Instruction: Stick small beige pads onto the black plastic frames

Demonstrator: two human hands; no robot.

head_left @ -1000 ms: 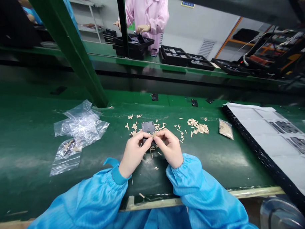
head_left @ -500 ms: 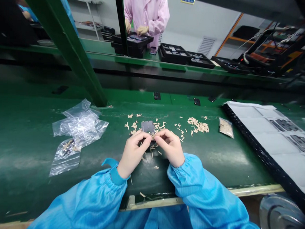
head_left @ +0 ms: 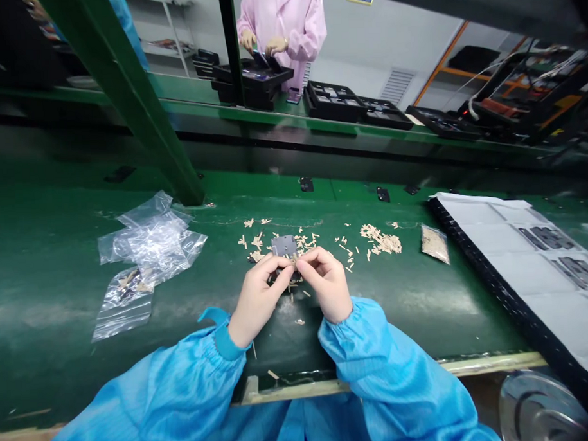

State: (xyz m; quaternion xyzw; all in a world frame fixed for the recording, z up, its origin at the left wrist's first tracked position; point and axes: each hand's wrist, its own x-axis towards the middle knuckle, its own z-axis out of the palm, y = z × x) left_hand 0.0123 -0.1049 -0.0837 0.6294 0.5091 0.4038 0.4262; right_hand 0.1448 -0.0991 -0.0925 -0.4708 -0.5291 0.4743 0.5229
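my left hand (head_left: 258, 299) and right hand (head_left: 328, 283) are closed together, fingertips pinching what looks like a tiny beige strip (head_left: 293, 263), with the dark grey plate (head_left: 284, 246) just far of my grip, slightly left and nearer my left hand, on the green workbench (head_left: 62, 357).

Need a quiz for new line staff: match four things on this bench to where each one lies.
Things:
1. Dark grey square part
2. Crumpled clear plastic bags
3. Small clear bag of beige strips
4. Co-worker in a pink smock

Places:
A. Standing at a black tray beyond the far bench
B. Left of the hands on the green bench mat
C. Just past the fingertips of the left hand and right hand
D. Beside the black-edged white sheet

Pairs: 1-C, 2-B, 3-D, 4-A
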